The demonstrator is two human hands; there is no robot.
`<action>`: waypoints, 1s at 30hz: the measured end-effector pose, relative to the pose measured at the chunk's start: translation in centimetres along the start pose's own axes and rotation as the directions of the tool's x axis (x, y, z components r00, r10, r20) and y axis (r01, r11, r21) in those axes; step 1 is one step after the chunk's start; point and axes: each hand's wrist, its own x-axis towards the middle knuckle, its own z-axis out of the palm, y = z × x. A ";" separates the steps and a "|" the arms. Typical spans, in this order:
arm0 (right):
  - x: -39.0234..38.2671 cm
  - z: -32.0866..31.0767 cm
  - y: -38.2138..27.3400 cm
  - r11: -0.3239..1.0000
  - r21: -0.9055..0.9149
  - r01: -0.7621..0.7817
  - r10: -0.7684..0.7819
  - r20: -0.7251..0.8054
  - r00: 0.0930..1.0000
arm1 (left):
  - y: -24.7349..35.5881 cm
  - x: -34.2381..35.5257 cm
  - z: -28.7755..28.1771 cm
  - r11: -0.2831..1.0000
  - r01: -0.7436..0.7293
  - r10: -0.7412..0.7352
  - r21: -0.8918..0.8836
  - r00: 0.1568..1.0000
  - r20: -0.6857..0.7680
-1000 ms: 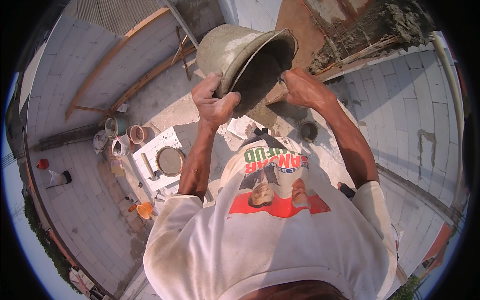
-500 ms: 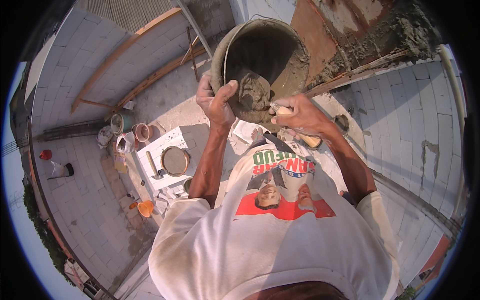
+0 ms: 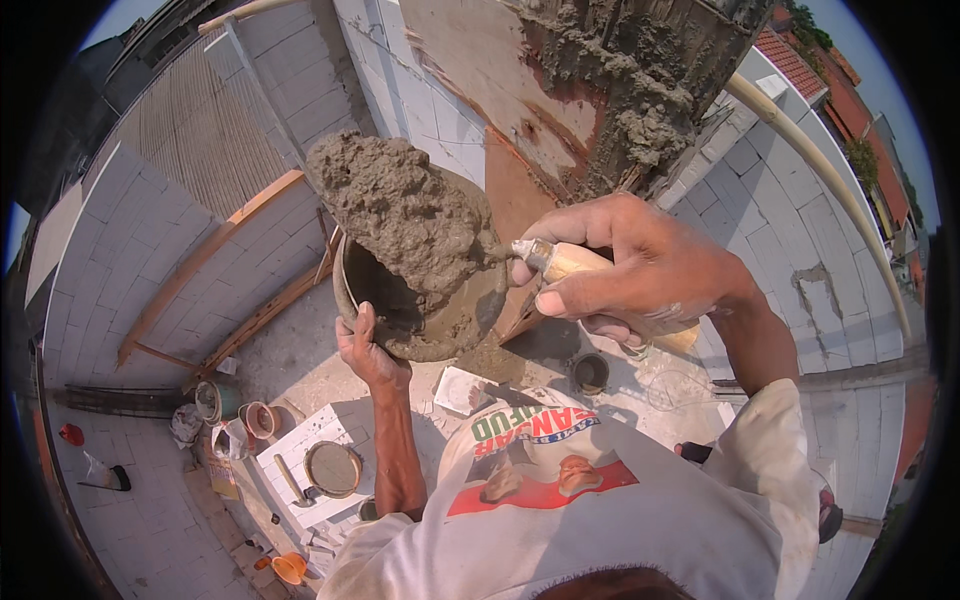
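Observation:
My right hand (image 3: 640,270) grips the wooden handle of a trowel (image 3: 565,262), raised to the right of the bucket. A big heap of wet grey mortar (image 3: 400,205) covers the trowel's blade and hides it. Behind and below that load is a dark bucket (image 3: 350,285), tilted, its rim smeared with mortar. My left hand (image 3: 372,350) holds the bucket by its near left rim, thumb upward. Part of the bucket's inside shows dark under the heap.
A mortar-caked board (image 3: 640,110) stands ahead at the upper right. Pale block walls (image 3: 800,230) surround the spot. Down at the left, a hammer (image 3: 293,480) and a round pan of mortar (image 3: 332,469) rest on a white slab. A small bucket (image 3: 590,373) stands on the floor.
The trowel has come up out of the bucket with a large load of mortar. My right hand has risen. The bucket and my left hand sit lower and further left in view.

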 end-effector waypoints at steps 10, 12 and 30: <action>-8.8 -13.0 -3.2 0.876 0.331 0.351 -0.225 -0.363 0.904 | -4.5 -1.1 -2.8 0.969 0.134 -0.146 0.206 0.988 0.042; -8.7 -13.1 -3.2 0.892 0.209 0.400 -0.325 -0.317 0.891 | -4.7 -1.2 -3.0 0.960 0.157 -0.172 0.233 0.984 0.044; 10.6 5.0 25.2 0.328 -0.882 -0.338 -0.245 -0.425 0.872 | -3.2 2.5 2.1 0.874 0.031 -0.182 0.484 0.946 0.269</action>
